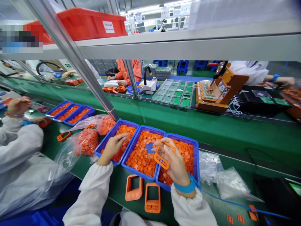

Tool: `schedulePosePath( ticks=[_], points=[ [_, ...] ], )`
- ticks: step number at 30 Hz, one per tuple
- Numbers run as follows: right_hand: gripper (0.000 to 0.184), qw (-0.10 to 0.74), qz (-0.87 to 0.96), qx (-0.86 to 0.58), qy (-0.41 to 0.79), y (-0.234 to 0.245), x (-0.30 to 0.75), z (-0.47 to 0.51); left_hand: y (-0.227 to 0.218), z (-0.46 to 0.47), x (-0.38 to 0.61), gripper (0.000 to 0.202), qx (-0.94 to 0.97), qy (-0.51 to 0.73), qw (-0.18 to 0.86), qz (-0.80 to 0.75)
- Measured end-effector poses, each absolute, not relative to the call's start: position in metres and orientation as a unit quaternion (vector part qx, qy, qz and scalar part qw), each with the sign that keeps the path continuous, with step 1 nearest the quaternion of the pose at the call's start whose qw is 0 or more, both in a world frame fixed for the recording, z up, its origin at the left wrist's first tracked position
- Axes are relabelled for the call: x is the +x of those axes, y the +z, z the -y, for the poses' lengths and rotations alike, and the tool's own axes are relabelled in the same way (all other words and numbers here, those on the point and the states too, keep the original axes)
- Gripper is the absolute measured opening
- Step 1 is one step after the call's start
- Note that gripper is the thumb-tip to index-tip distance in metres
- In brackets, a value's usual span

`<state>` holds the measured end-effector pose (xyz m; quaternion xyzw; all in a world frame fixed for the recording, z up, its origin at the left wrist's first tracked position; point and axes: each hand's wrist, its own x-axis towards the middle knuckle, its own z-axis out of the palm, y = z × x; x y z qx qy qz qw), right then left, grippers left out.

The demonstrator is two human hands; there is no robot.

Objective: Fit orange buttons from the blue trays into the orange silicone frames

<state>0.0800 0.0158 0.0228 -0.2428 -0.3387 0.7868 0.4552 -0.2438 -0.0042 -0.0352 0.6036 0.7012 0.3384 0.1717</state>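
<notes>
My right hand, wearing a blue wrist strap, holds up an orange plastic frame with a large window and small slots along one end. It is above the blue bins, between the middle and right ones. My left hand hovers over the left blue bin, thumb and fingers pressed together; whether a small piece is between them cannot be made out. Small orange plastic parts fill the middle blue bin and its neighbours. Two more orange frames, one left and one right, lie on the green table before me.
Bags of orange parts lie left of the bins, near a co-worker's sleeve. Clear plastic bags and several small orange pieces lie to the right. A blue cord trails from my wrist strap. A metal post and shelf stand ahead.
</notes>
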Motion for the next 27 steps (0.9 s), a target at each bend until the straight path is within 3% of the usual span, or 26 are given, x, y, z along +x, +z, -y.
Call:
schedulePosePath(
  ticks=[5,11,15,19,23,27],
  points=[
    [0.016,0.587,0.232,-0.254,0.733,0.027,0.071,-0.016,0.002,-0.004,-0.195,0.047,0.661,0.411,0.221,-0.588],
    [0.033,0.708,0.219,-0.251,0.622,0.028,0.069,-0.012,0.044,-0.027,-0.136,0.015,0.754,0.517,0.235,-0.33],
    [0.049,0.723,0.26,-0.205,0.606,0.025,0.068,-0.01,0.048,-0.031,-0.123,0.009,0.757,0.518,0.232,-0.325],
    [0.047,0.71,0.29,-0.186,0.614,0.022,0.062,-0.008,0.044,-0.033,-0.122,0.021,0.751,0.508,0.272,-0.321],
    [0.048,0.704,0.286,-0.181,0.625,0.02,0.058,-0.008,0.041,-0.032,-0.122,0.013,0.72,0.509,0.308,-0.357],
    [0.049,0.697,0.277,-0.179,0.637,0.02,0.057,-0.01,0.039,-0.027,-0.12,0.029,0.66,0.508,0.367,-0.414]
  ],
)
